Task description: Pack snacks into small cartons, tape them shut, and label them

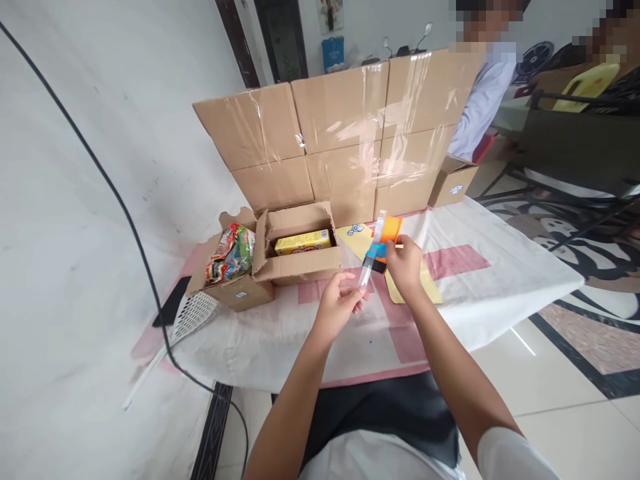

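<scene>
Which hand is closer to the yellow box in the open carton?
Left. The left hand, pinching the tape, is nearer the wearer and slightly right of the yellow box; the right hand, on the tape dispenser, is farther right.

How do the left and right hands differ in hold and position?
The right hand grips the orange-and-blue tape dispenser, while the left hand pinches the end of the clear tape. The right hand is farther from the person's body; the left hand is nearer. Both are bare and above the tablecloth.
</scene>
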A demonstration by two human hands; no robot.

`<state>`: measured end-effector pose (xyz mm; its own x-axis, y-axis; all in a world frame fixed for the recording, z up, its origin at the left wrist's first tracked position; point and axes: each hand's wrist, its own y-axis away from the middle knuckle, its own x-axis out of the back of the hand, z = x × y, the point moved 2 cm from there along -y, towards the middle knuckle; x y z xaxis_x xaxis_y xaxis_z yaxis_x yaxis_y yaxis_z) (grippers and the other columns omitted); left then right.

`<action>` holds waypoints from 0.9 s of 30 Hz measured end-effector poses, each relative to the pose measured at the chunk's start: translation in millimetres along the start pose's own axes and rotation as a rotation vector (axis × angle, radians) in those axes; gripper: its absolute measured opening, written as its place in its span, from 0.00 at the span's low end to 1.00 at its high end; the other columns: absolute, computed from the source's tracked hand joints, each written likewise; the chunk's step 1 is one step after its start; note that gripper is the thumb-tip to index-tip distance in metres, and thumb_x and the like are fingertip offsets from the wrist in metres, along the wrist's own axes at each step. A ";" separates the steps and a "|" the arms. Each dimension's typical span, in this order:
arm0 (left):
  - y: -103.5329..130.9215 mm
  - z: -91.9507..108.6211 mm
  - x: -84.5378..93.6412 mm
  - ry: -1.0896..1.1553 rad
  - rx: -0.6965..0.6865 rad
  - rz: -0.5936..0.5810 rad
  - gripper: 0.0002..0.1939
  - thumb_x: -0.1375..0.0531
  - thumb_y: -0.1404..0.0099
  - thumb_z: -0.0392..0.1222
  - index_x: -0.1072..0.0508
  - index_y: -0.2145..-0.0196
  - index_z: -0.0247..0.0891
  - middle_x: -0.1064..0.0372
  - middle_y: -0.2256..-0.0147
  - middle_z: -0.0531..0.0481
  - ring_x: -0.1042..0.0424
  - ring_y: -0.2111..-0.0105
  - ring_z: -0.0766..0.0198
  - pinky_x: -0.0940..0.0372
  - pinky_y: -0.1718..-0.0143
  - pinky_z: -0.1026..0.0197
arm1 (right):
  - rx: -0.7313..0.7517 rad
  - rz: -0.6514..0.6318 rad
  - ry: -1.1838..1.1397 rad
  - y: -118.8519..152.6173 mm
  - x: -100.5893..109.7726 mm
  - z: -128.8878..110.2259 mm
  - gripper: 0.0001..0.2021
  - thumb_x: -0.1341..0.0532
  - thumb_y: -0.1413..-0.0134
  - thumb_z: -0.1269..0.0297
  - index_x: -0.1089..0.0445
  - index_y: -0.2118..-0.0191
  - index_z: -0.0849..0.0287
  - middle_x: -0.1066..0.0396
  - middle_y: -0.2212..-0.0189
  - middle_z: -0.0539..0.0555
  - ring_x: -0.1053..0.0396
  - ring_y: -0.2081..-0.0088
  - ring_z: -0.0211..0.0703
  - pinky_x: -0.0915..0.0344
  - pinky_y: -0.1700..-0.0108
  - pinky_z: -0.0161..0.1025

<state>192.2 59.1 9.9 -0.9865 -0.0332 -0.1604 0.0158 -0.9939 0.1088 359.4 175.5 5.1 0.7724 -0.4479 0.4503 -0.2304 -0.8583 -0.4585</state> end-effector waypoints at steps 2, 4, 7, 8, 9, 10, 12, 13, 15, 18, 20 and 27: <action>-5.5 -13.8 0.7 0.008 0.034 0.038 0.23 0.28 0.43 0.50 0.31 0.56 0.38 0.20 0.67 0.46 0.28 0.78 0.68 0.40 0.75 0.65 | -0.040 -0.039 0.018 -9.2 -12.7 6.5 0.07 0.46 0.40 0.63 0.35 0.68 0.56 0.28 0.72 0.56 0.30 0.71 0.48 0.38 0.66 0.42; -17.6 -25.5 -0.3 0.021 0.075 0.067 0.20 0.28 0.42 0.47 0.31 0.58 0.37 0.19 0.65 0.44 0.25 0.75 0.66 0.40 0.76 0.66 | -0.048 -0.052 0.042 -16.1 -25.5 12.6 0.07 0.46 0.41 0.64 0.33 0.68 0.57 0.25 0.68 0.59 0.29 0.69 0.50 0.36 0.63 0.43; -38.6 -35.8 -2.8 0.059 0.147 0.079 0.18 0.29 0.40 0.43 0.30 0.58 0.35 0.19 0.64 0.40 0.21 0.71 0.62 0.35 0.73 0.65 | -0.077 -0.082 0.072 -24.5 -36.8 23.8 0.09 0.46 0.43 0.65 0.29 0.67 0.60 0.24 0.66 0.63 0.28 0.66 0.52 0.33 0.60 0.46; -42.8 -36.9 -2.6 0.076 0.166 0.078 0.18 0.29 0.39 0.42 0.30 0.56 0.35 0.19 0.62 0.39 0.20 0.69 0.61 0.33 0.71 0.65 | -0.083 -0.103 0.073 -27.5 -36.6 27.2 0.09 0.45 0.44 0.65 0.28 0.66 0.60 0.23 0.67 0.63 0.27 0.66 0.53 0.32 0.59 0.46; -44.0 -37.2 -1.3 0.094 0.182 0.074 0.20 0.29 0.39 0.41 0.30 0.53 0.35 0.19 0.59 0.38 0.19 0.67 0.60 0.31 0.69 0.64 | -0.086 -0.125 0.071 -30.7 -34.1 29.7 0.09 0.43 0.46 0.64 0.27 0.65 0.61 0.22 0.67 0.63 0.26 0.65 0.55 0.31 0.58 0.47; -41.8 -36.8 1.4 0.112 0.195 0.070 0.23 0.29 0.39 0.41 0.31 0.49 0.35 0.20 0.55 0.36 0.18 0.65 0.59 0.29 0.68 0.63 | -0.087 -0.138 0.070 -34.0 -29.4 30.5 0.10 0.42 0.47 0.64 0.25 0.63 0.62 0.22 0.66 0.64 0.25 0.64 0.56 0.30 0.57 0.49; -26.4 -35.3 11.2 0.138 0.224 0.055 0.32 0.28 0.40 0.44 0.34 0.42 0.37 0.24 0.46 0.33 0.17 0.62 0.56 0.27 0.67 0.61 | -0.071 -0.127 0.066 -39.5 -16.1 24.7 0.17 0.40 0.49 0.63 0.24 0.55 0.66 0.21 0.59 0.68 0.24 0.59 0.60 0.29 0.52 0.53; -14.1 -34.3 18.3 0.148 0.245 0.044 0.36 0.28 0.41 0.46 0.35 0.39 0.38 0.27 0.42 0.32 0.17 0.61 0.54 0.27 0.68 0.60 | -0.033 -0.113 0.046 -40.9 -9.6 16.9 0.22 0.39 0.48 0.62 0.25 0.49 0.67 0.22 0.54 0.69 0.24 0.56 0.61 0.29 0.49 0.55; 14.5 -30.2 36.6 0.137 0.257 0.048 0.40 0.27 0.43 0.51 0.36 0.37 0.41 0.31 0.38 0.31 0.17 0.63 0.52 0.29 0.73 0.60 | 0.114 -0.138 -0.049 -39.3 -2.6 -8.1 0.27 0.39 0.44 0.59 0.28 0.40 0.65 0.25 0.45 0.69 0.25 0.48 0.62 0.30 0.44 0.57; 47.8 -6.5 76.1 -0.108 -0.027 0.344 0.30 0.31 0.38 0.56 0.30 0.44 0.41 0.25 0.44 0.36 0.19 0.66 0.57 0.31 0.73 0.61 | 0.405 -0.339 -0.229 -25.7 -14.4 -56.0 0.31 0.37 0.40 0.52 0.32 0.34 0.57 0.30 0.36 0.62 0.32 0.37 0.61 0.34 0.36 0.59; 55.7 23.9 102.5 -0.473 -0.371 0.689 0.21 0.35 0.33 0.55 0.27 0.49 0.40 0.23 0.50 0.39 0.21 0.62 0.58 0.28 0.65 0.58 | 0.503 -0.435 -0.271 -15.7 -32.5 -80.9 0.33 0.35 0.41 0.51 0.34 0.32 0.54 0.32 0.35 0.59 0.34 0.34 0.60 0.37 0.33 0.58; 6.0 99.3 143.3 -1.380 -0.568 0.787 0.19 0.47 0.27 0.40 0.26 0.43 0.42 0.26 0.45 0.41 0.28 0.45 0.47 0.31 0.50 0.49 | 0.292 -0.203 -0.164 -26.0 -56.7 -78.1 0.23 0.46 0.36 0.61 0.26 0.40 0.61 0.21 0.51 0.63 0.23 0.52 0.59 0.29 0.44 0.55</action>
<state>34.7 58.8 85.0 -0.1017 -0.6995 0.7074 0.2874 -0.7014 -0.6523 275.3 203.7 51.4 0.8748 -0.2096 0.4368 0.0970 -0.8075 -0.5818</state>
